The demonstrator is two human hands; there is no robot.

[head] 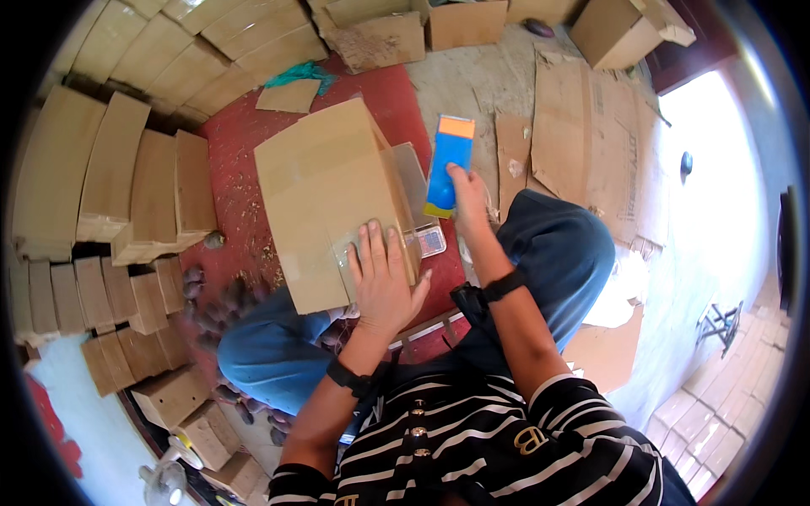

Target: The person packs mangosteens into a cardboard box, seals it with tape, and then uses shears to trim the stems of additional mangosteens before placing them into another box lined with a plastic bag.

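Observation:
A closed cardboard carton (323,196) sits in front of me between my knees, with clear tape over part of its near end. My left hand (383,278) lies flat on the carton's near right corner, fingers spread, gripping nothing. Just right of the carton, my right hand (469,199) grips a blue tape dispenser (450,158) with an orange far end and a yellow near edge. The dispenser is apart from the carton. Beside the carton shows a digital scale (432,241) with a keypad; the carton hides much of it.
Stacked cartons (152,57) line the left and back. Dark purple tubers (228,310) lie by my left knee on the red floor sheet (234,158). Flattened cardboard (588,145) covers floor at right. Open boxes (465,25) stand at the back, and a fan (164,484) at lower left.

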